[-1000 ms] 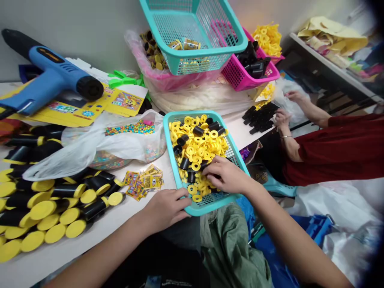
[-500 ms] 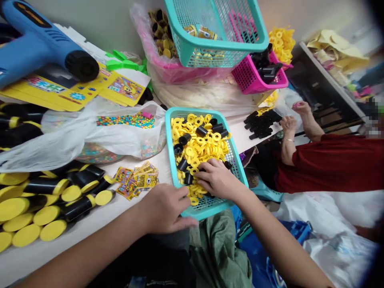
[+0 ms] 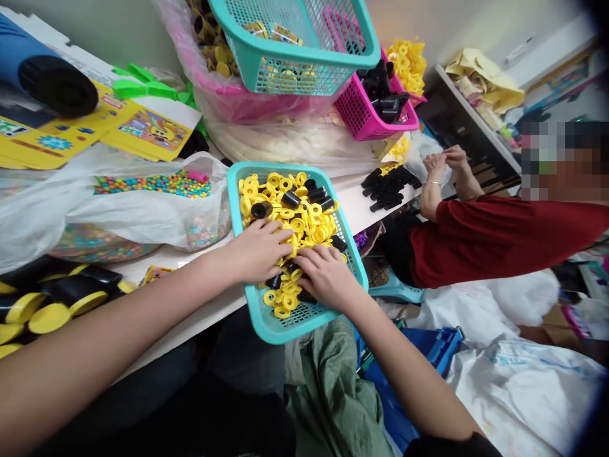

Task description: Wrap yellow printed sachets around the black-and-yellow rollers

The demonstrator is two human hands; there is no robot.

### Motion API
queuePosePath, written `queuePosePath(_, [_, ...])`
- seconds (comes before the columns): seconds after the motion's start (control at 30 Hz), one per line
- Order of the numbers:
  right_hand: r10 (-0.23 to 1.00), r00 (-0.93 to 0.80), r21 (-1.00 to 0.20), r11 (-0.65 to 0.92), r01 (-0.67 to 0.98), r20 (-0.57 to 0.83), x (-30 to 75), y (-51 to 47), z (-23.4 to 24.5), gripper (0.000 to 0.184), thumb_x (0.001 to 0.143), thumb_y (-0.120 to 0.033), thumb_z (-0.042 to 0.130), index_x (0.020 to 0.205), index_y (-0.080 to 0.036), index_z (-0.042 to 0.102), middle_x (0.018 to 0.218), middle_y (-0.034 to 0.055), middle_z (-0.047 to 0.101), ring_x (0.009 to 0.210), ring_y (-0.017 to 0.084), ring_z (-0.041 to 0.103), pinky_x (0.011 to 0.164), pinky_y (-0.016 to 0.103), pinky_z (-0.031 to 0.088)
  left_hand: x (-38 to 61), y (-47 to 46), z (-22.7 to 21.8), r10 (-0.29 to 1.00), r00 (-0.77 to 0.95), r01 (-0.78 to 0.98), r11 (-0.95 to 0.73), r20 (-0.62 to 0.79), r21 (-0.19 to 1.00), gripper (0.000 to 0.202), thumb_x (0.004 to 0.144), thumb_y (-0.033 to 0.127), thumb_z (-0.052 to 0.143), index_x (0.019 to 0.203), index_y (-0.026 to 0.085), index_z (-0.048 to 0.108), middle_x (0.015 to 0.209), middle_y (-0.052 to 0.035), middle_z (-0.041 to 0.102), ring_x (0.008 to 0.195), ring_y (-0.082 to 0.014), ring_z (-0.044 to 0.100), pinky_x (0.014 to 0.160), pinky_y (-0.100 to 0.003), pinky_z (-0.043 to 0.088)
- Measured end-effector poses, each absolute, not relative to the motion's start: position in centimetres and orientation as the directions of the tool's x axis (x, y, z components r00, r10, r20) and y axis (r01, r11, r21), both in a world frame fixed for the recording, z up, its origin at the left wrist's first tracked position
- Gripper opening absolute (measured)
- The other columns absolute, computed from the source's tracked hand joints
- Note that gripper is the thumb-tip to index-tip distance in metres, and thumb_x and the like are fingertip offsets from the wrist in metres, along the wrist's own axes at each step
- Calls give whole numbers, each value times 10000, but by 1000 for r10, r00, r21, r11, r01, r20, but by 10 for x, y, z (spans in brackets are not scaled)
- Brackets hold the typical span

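Note:
A teal basket [image 3: 234, 200] stands at the table's edge in front of me. It holds many yellow plastic rings [image 3: 320, 230] mixed with short black plastic tubes [image 3: 291, 199]. My left hand [image 3: 259, 251] reaches over the basket's left rim, fingers spread on the rings. From the right, my right hand [image 3: 328, 276] rests in the pile close to the left fingertips. Its fingers are slightly bent and apart, with the tips partly hidden among the pieces. I see nothing gripped in either hand.
Left of the basket lies a plastic bag of colourful beads [image 3: 152, 184], with black tubes with yellow ends [image 3: 50, 317] nearer me. Behind stand another teal basket [image 3: 295, 70] and a pink basket [image 3: 375, 120]. A co-worker in a red top [image 3: 476, 241] sits at right, beside black tubes [image 3: 387, 187].
My left hand has moved from the basket's near rim up onto the rings. My right hand stays in the pile, and rings have shifted. The whole view has swung, moving things leftward.

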State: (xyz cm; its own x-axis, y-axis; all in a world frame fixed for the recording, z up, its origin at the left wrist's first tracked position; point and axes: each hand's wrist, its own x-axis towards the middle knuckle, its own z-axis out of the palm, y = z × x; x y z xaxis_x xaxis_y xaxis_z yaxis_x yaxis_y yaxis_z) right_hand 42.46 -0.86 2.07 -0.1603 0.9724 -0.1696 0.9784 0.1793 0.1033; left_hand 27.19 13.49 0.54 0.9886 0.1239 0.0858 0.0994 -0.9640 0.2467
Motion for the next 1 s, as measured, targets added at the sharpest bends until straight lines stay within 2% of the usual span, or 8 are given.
queuePosePath(0.1, [952, -219, 43, 233, 972, -212, 424, -8, 18, 383, 852, -307, 527, 1215, -184, 516, 1345, 139, 444, 1084, 296, 415, 846, 407, 325, 274, 133, 1, 152, 986, 132, -959, 61, 253, 346, 771, 344, 570, 1079, 204, 640, 1383, -67, 473, 1246, -308, 361, 997, -429, 239])
queuePosePath(0.23, [943, -202, 12, 213, 977, -264, 441, -17, 24, 185, 833, -266, 509, 959, -177, 610, 1110, 115, 599, 959, 259, 477, 787, 382, 329, 277, 133, 1, 206, 978, 190, -947, 35, 259, 223, 770, 264, 546, 929, 194, 686, 1395, -47, 461, 1243, -296, 370, 976, -414, 265])
queuePosePath(0.33, [942, -237, -65, 228, 972, -236, 452, -25, 29, 169, 807, -272, 518, 916, -186, 613, 1110, 95, 617, 961, 250, 488, 796, 384, 317, 277, 133, 2, 228, 973, 211, -941, 35, 265, 223, 766, 243, 532, 911, 185, 691, 1396, -55, 465, 1254, -305, 359, 964, -421, 281])
queuePosePath(0.53, [925, -269, -151, 236, 960, -267, 444, -26, 32, 356, 752, -148, 488, 1093, -179, 586, 1217, 91, 573, 1034, 249, 467, 866, 388, 303, 276, 134, 0, 255, 966, 234, -937, 50, 258, 227, 740, 231, 529, 891, 187, 694, 1377, -63, 489, 1257, -318, 350, 940, -438, 299])
queuePosePath(0.6, [925, -250, -108, 228, 968, -285, 435, -19, 30, 457, 775, -185, 499, 1232, -184, 520, 1278, 107, 523, 1040, 265, 451, 858, 393, 305, 276, 135, -1, 252, 967, 233, -940, 47, 250, 240, 737, 222, 535, 917, 189, 690, 1387, -71, 479, 1259, -316, 353, 931, -439, 306])
queuePosePath(0.7, [930, -216, -23, 220, 975, -298, 423, -7, 24, 490, 859, -398, 478, 1306, -197, 467, 1313, 127, 481, 1000, 283, 448, 807, 396, 313, 276, 136, -2, 245, 969, 231, -947, 36, 225, 275, 748, 212, 541, 986, 212, 678, 1427, -69, 437, 1281, -315, 338, 925, -443, 309])
queuePosePath(0.8, [924, -195, 30, 217, 976, -330, 421, -1, 20, 468, 894, -516, 398, 1188, -191, 560, 1224, 125, 534, 936, 263, 467, 760, 379, 306, 277, 135, -4, 243, 970, 237, -949, 7, 208, 266, 760, 205, 542, 977, 227, 694, 1451, -60, 409, 1284, -322, 340, 924, -460, 310])
queuePosePath(1.0, [897, -297, -56, 295, 954, -329, 434, -11, 23, 342, 920, -456, 404, 974, -228, 652, 1094, 64, 599, 845, 202, 475, 727, 368, 261, 279, 131, -3, 276, 961, 275, -942, -23, 194, 270, 758, 211, 542, 967, 189, 711, 1463, -60, 393, 1294, -359, 316, 937, -508, 309])
